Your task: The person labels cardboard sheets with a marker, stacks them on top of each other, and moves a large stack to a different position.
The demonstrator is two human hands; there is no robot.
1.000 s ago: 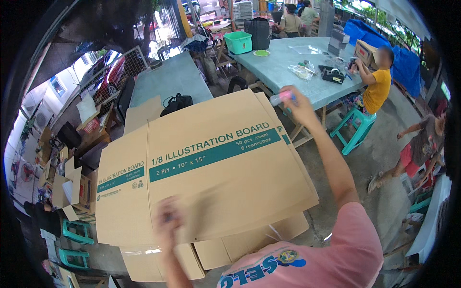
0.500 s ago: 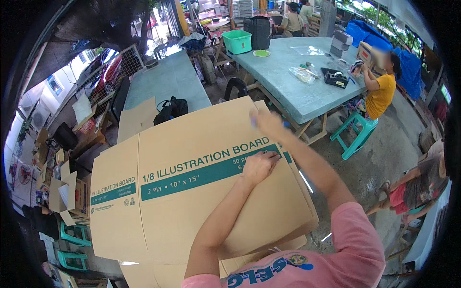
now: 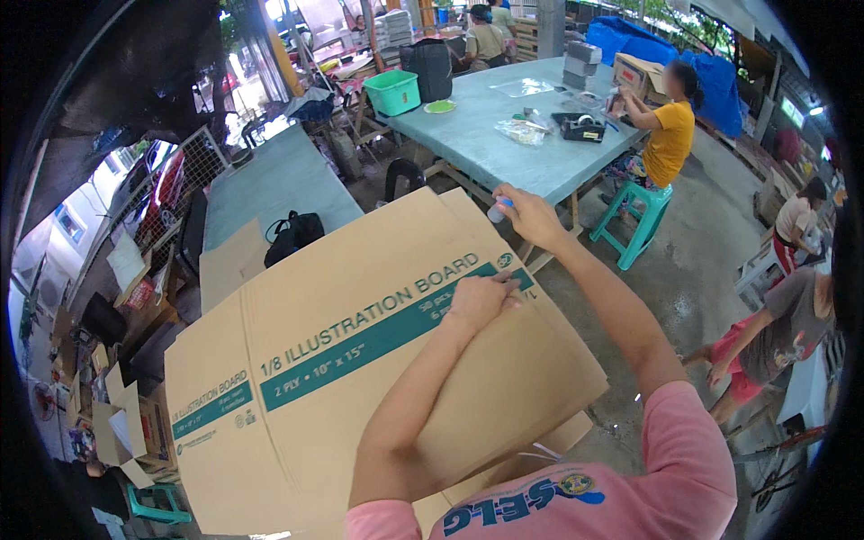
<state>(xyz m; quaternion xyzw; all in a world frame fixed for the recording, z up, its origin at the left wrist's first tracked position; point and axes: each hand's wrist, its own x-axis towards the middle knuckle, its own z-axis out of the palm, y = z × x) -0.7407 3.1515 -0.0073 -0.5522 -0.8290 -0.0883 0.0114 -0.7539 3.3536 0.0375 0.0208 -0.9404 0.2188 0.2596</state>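
Observation:
A large flattened cardboard box (image 3: 360, 432), brown with a dark green printed band, lies in front of me and slopes slightly. Across the band, near the box's right side, my left hand (image 3: 484, 301) rests with fingers stretched out on the cardboard. My right hand (image 3: 531, 219) is raised just beyond the far right edge, its fingers closed round a small pale bottle (image 3: 497, 212) with a blue part. Its exact kind is too small to tell. More cardboard layers show under the near edge of the box.
A black bag (image 3: 294, 236) sits behind the box. Beyond are two grey-green tables, the right table (image 3: 468, 135) bearing a green bin (image 3: 393, 92) and a tape dispenser (image 3: 580, 127). A person in yellow (image 3: 673, 139) sits there on a green stool (image 3: 633, 216). Other people stand at the right.
My right hand, blurred before over the far edge, now shows sharply with the bottle beyond it. The box's right end has shifted and more of its underlying layer shows. The view has turned rightward.

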